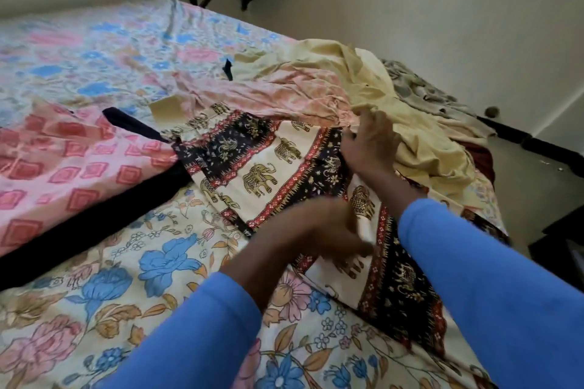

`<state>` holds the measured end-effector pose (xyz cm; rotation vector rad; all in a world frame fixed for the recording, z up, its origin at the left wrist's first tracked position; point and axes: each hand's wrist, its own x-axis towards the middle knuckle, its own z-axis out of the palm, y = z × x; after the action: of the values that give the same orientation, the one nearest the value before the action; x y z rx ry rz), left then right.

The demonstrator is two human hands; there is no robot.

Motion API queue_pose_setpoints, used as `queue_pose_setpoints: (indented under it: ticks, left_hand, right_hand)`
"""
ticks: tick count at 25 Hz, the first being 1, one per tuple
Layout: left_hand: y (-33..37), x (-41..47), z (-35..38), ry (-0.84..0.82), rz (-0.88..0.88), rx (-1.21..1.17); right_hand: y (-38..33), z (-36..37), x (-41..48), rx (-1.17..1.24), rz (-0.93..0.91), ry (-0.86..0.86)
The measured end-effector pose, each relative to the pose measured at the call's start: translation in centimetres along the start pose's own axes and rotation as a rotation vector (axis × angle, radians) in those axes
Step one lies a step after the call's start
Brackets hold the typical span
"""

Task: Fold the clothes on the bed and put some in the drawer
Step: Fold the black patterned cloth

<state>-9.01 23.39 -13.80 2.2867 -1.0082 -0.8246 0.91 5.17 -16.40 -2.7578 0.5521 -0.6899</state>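
An elephant-print cloth (265,167) in cream, black and red lies spread across the bed's near right part. My left hand (328,230) is blurred and lies on its near part, fingers bent at the fabric. My right hand (369,139) rests at the cloth's far edge, fingers spread against a pale yellow garment (410,123). A pink crumpled garment (268,91) lies behind the elephant cloth. Both arms wear blue sleeves.
A pink garment with red diamonds and a black band (63,167) lies flat at the left. The floral bedsheet (126,278) covers the bed. A grey patterned heap (420,88) sits at the far right corner. Dark furniture (562,230) stands by the bed's right side.
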Motion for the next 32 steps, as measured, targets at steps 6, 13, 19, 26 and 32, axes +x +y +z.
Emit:
queue_pose_setpoints:
  ticks: [6, 13, 19, 26, 32]
  left_hand:
    - [-12.6, -2.5, -5.0, 1.093, -0.75, -0.161]
    - [-16.1, -2.7, -5.4, 1.231, -0.818, -0.134]
    - [-17.2, -2.8, -5.8, 1.456, -0.744, -0.267]
    - [-18.9, -2.2, -4.9, 1.696, -0.605, -0.353]
    - [-19.0, -2.2, -5.1, 1.768, -0.582, -0.354]
  right_hand:
    - [-3.4, 3.3, -10.2, -0.054, -0.45, -0.34]
    - [-6.6, 3.2, -9.6, -0.172, -0.48, -0.299]
    - [-15.4, 4.0, 1.0, 0.22, -0.294, -0.161]
    - [-22.9, 11.2, 6.5, 0.061, -0.202, -0.373]
    - [-22.2, 9.7, 2.7, 0.337, -0.304, -0.279]
